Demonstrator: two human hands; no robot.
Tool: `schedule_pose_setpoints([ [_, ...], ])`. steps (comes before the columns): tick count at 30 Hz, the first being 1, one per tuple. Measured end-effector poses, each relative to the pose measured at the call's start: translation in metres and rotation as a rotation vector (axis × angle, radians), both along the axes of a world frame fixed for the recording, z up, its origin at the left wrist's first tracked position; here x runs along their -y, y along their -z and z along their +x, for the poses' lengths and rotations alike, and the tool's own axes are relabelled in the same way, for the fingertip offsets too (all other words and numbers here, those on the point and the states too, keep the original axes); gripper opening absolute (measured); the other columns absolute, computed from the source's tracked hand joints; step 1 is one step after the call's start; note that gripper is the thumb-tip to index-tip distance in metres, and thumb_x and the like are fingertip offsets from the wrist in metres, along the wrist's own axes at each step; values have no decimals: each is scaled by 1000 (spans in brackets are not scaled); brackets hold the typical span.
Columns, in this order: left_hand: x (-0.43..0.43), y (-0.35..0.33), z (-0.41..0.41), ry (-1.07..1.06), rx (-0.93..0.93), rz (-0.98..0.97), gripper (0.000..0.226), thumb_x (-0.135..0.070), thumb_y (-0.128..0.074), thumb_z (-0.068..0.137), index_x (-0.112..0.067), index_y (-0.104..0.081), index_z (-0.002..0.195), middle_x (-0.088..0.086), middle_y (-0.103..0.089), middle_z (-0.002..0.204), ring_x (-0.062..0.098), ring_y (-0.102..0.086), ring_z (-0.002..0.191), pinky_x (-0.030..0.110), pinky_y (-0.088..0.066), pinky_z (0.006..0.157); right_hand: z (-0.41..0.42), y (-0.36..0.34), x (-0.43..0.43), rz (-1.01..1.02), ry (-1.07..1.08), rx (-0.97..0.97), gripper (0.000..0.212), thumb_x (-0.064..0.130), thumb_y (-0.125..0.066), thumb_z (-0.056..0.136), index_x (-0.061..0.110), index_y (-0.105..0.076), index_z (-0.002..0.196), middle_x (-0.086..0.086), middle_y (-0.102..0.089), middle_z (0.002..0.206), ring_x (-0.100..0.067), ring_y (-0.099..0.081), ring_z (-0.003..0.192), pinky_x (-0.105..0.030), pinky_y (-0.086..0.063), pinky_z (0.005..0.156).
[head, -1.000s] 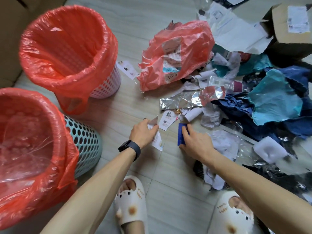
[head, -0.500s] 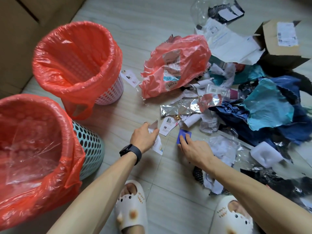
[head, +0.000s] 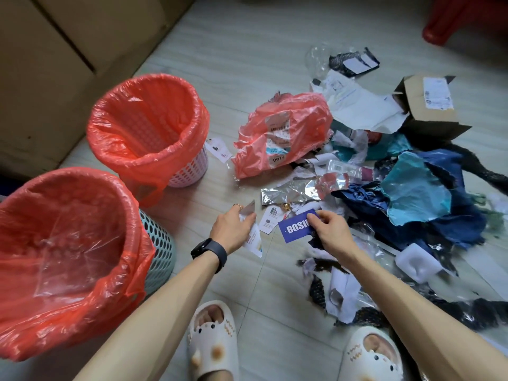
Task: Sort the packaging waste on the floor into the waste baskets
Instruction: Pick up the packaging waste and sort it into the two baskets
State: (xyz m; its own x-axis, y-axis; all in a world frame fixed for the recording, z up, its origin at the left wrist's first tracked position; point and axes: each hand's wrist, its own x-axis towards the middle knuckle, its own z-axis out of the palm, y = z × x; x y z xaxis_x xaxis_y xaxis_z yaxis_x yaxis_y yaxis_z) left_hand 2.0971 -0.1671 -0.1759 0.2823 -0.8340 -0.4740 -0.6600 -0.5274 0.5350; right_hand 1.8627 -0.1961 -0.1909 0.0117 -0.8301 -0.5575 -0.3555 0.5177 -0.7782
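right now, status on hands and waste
Left hand grips white paper scraps. Right hand pinches blue card. Waste pile unsorted on floor; path to baskets open.

Two white slippers (head: 213, 339), black wristwatch (head: 209, 250), big cardboard boxes (head: 49, 78), red plastic object (head: 464, 17)

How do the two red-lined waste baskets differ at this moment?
The light-blue perforated plastic basket holds a clear plastic sheet; the pink perforated plastic basket shows no waste in its visible interior. The light-blue basket stands closer to the camera; the pink basket stands nearer the waste pile. Both are upright with red plastic bag liners.
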Motion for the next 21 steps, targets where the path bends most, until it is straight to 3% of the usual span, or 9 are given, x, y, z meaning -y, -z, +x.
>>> schedule_pose_setpoints([
  [2, -1, -16, 1, -11, -12, -28, 32, -51, -51, 90, -24, -59, 105, 2, -68, 97, 26, -63, 93, 39, -53, 82, 2, -22, 1, 7, 65, 104, 19, 24, -64, 96, 6, -65, 102, -7, -68, 81, -7, -58, 48, -25, -52, 48],
  [6, -7, -56, 3, -34, -14, -94, 21, -45, -52, 92, -25, -55, 97, 1, -66, 90, 27, -61, 90, 37, -51, 81, 8, -66, -4, -51, 39, 163, 22, 25, -70, 92, 5, -64, 101, -9, -67, 80, -6, -57, 46, -20, -47, 44],
  [9, -19, -95, 8, -60, 4, -179, 24, -44, -53, 93, -24, -59, 103, 2, -66, 95, 24, -62, 89, 32, -48, 74, 15, -98, -7, -104, 20, 188, 25, 31, -74, 89, 10, -65, 98, -7, -71, 82, -8, -63, 56, -24, -49, 50],
  [12, -37, -133, 19, -132, -19, -272, 27, -43, -55, 94, -18, -62, 102, 0, -67, 88, 9, -59, 70, 22, -38, 58, 30, -130, -7, -120, -18, 215, 26, 37, -76, 85, 17, -67, 98, -9, -74, 89, -16, -68, 68, -28, -50, 55],
  [17, -73, -186, 61, -296, 0, -431, 21, -38, -60, 92, -17, -63, 92, -5, -64, 81, 21, -59, 83, 28, -33, 67, 76, -183, -11, -191, -163, 242, 18, 32, -72, 90, 16, -69, 99, -5, -72, 84, -9, -61, 56, -20, -47, 47],
  [21, -108, -213, 113, -468, -45, -495, 29, -42, -64, 86, -14, -59, 77, -2, -64, 71, 23, -58, 69, 35, -41, 64, 128, -217, -22, -224, -376, 205, 12, 16, -61, 95, 8, -68, 91, -12, -67, 74, -20, -58, 50, -31, -53, 51],
])
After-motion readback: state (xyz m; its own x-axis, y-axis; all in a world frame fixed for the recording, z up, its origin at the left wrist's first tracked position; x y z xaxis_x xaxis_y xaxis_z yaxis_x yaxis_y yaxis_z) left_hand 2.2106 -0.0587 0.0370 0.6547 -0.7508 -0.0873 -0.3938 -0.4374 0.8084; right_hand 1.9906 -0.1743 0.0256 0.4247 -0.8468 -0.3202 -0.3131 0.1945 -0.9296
